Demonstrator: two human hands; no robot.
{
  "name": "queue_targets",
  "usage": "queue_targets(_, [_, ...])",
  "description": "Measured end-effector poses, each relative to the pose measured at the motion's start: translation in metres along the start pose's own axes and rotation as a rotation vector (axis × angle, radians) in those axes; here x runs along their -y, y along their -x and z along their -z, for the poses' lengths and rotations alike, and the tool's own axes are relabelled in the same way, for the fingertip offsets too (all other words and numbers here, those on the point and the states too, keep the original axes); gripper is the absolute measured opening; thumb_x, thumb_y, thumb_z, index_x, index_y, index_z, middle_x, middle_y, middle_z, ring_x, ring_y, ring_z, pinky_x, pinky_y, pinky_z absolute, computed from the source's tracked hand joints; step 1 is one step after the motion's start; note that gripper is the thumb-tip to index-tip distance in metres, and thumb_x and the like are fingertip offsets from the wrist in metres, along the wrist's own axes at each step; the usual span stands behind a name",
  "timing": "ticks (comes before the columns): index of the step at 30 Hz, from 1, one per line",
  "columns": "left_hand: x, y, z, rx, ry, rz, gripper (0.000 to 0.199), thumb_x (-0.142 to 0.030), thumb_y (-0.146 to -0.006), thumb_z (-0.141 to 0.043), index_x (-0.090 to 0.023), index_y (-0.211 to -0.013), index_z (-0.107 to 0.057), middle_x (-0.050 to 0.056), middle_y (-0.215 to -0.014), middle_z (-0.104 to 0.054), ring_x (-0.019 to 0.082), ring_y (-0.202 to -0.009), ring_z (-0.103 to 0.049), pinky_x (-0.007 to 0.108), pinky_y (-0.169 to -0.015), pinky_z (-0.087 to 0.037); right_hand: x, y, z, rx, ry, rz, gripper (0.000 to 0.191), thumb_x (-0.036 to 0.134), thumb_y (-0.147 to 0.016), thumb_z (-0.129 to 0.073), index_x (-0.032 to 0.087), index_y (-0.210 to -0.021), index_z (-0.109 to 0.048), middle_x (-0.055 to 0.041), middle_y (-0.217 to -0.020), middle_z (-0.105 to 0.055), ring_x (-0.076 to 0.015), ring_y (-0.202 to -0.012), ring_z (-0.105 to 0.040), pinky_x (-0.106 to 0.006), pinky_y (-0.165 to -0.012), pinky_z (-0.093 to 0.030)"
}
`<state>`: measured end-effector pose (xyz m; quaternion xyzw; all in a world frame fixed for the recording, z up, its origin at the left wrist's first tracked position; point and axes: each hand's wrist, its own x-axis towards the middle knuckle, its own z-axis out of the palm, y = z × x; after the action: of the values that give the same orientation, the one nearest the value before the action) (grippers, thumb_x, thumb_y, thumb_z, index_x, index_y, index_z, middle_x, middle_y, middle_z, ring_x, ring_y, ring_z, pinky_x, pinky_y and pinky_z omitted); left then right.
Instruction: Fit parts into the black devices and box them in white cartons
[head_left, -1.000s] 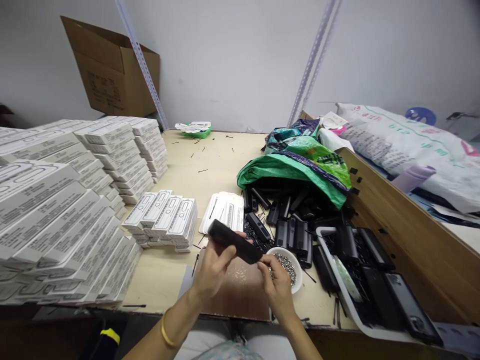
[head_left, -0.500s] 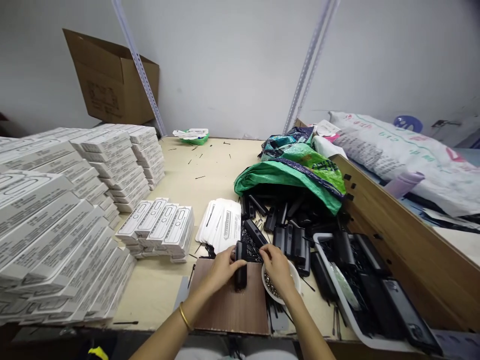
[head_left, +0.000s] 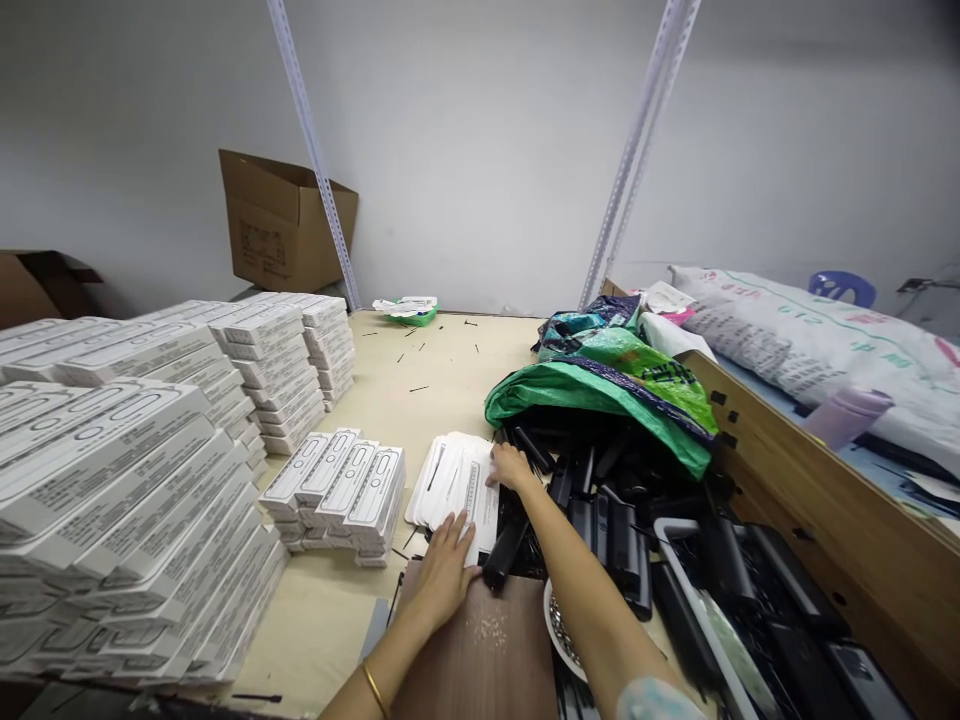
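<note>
My left hand (head_left: 446, 572) lies with its fingers spread on the near end of a pile of flat white printed cartons (head_left: 442, 485). At the pile's right edge, the fingers of my right hand (head_left: 510, 467) touch the top carton. A black case (head_left: 506, 548) rests at the far edge of the brown board (head_left: 480, 660), just right of my left hand. Small pale crumbs lie on the board. Under my right forearm, a white bowl (head_left: 553, 625) of small metal parts is partly hidden.
Stacked white boxes (head_left: 135, 470) fill the left, with a smaller stack (head_left: 337, 490) nearer the middle. A green bag (head_left: 592, 385) spills black cases on the right, beside a white tray (head_left: 694, 590) and a wooden board wall (head_left: 810, 500).
My left hand has let go of the black case, which now lies at the board's far edge. Both hands have moved to the flat cartons. The view has tilted up.
</note>
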<state>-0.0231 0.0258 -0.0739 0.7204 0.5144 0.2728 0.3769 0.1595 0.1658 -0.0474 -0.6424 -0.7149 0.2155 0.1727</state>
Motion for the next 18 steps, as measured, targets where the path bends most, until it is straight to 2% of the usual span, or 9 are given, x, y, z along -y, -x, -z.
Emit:
queue_targets(3, [-0.009,-0.004,0.015,-0.063,0.172,0.006,0.048,-0.026,-0.071,-0.068,-0.022,-0.118,-0.061,0.012,-0.139,-0.048,0.032,-0.136,-0.03,0.046,-0.114,-0.013,-0.007,0.003,0.02,-0.017,-0.047,0.028,0.019,0.033,-0.085,-0.061,0.014,-0.09,-0.061,-0.0037,-0.097,-0.062,-0.0193,-0.095,-0.057,-0.042,-0.088,-0.043])
queue_targets(6, [-0.032,-0.009,0.034,-0.235,0.455,0.03,0.051,-0.03,-0.07,-0.072,-0.023,-0.119,-0.06,0.012,-0.13,-0.055,0.03,-0.13,-0.039,0.043,-0.113,-0.018,-0.007,0.02,0.039,-0.084,-0.148,0.106,0.012,0.025,-0.081,-0.062,0.017,-0.074,-0.059,-0.0013,-0.082,-0.062,-0.02,-0.092,-0.055,-0.041,-0.087,-0.039])
queue_targets(7, [-0.042,-0.01,0.039,-0.232,0.559,0.068,0.054,-0.03,-0.069,-0.074,-0.022,-0.12,-0.06,0.013,-0.128,-0.056,0.029,-0.129,-0.041,0.042,-0.112,-0.022,-0.004,0.028,0.043,-0.105,-0.195,0.142,0.011,0.023,-0.08,-0.062,0.018,-0.071,-0.059,-0.0009,-0.079,-0.061,-0.0201,-0.092,-0.054,-0.04,-0.087,-0.038])
queue_targets(8, [-0.052,-0.011,0.042,-0.161,0.675,0.131,0.054,-0.03,-0.068,-0.074,-0.021,-0.119,-0.06,0.013,-0.126,-0.057,0.03,-0.126,-0.044,0.042,-0.11,-0.027,-0.001,0.037,0.047,-0.118,-0.248,0.183,0.011,0.023,-0.079,-0.062,0.019,-0.069,-0.058,-0.0007,-0.078,-0.062,-0.0197,-0.091,-0.054,-0.038,-0.086,-0.038])
queue_targets(11, [-0.073,-0.005,0.038,0.238,1.045,0.368,0.044,-0.037,-0.073,-0.07,-0.014,-0.11,-0.063,0.017,-0.111,-0.066,0.031,-0.103,-0.062,0.043,-0.093,-0.046,0.008,0.067,0.049,-0.108,-0.434,0.306,0.014,0.029,-0.079,-0.061,0.02,-0.069,-0.057,-0.0002,-0.079,-0.064,-0.0172,-0.084,-0.057,-0.032,-0.08,-0.041])
queue_targets(12, [-0.077,-0.001,0.033,0.332,1.142,0.418,0.042,-0.04,-0.075,-0.068,-0.012,-0.107,-0.064,0.018,-0.104,-0.067,0.029,-0.094,-0.066,0.042,-0.086,-0.05,0.009,0.076,0.047,-0.101,-0.498,0.332,0.018,0.033,-0.08,-0.06,0.02,-0.069,-0.056,-0.0001,-0.078,-0.065,-0.0164,-0.08,-0.058,-0.03,-0.077,-0.043])
queue_targets(13, [-0.079,0.003,0.027,0.369,1.216,0.449,0.042,-0.041,-0.077,-0.067,-0.01,-0.104,-0.064,0.017,-0.099,-0.069,0.026,-0.084,-0.068,0.039,-0.079,-0.053,0.01,0.085,0.044,-0.104,-0.56,0.345,0.022,0.038,-0.081,-0.058,0.02,-0.069,-0.055,0.0,-0.076,-0.065,-0.0158,-0.075,-0.058,-0.029,-0.073,-0.044])
queue_targets(15, [-0.079,0.01,0.016,0.314,1.285,0.472,0.045,-0.044,-0.077,-0.067,-0.01,-0.105,-0.061,0.015,-0.09,-0.069,0.02,-0.069,-0.068,0.033,-0.068,-0.055,0.009,0.1,0.034,-0.153,-0.667,0.329,0.029,0.046,-0.083,-0.054,0.02,-0.071,-0.053,-0.0001,-0.071,-0.063,-0.0154,-0.068,-0.058,-0.028,-0.066,-0.046])
queue_targets(18, [-0.075,0.017,0.007,0.204,1.218,0.445,0.062,-0.048,-0.076,-0.067,-0.019,-0.127,-0.047,0.011,-0.088,-0.069,0.018,-0.059,-0.066,0.032,-0.058,-0.055,0.011,0.119,0.013,-0.306,-0.768,0.233,0.031,0.049,-0.084,-0.052,0.019,-0.084,-0.057,-0.0029,-0.08,-0.062,-0.0164,-0.071,-0.058,-0.03,-0.067,-0.047])
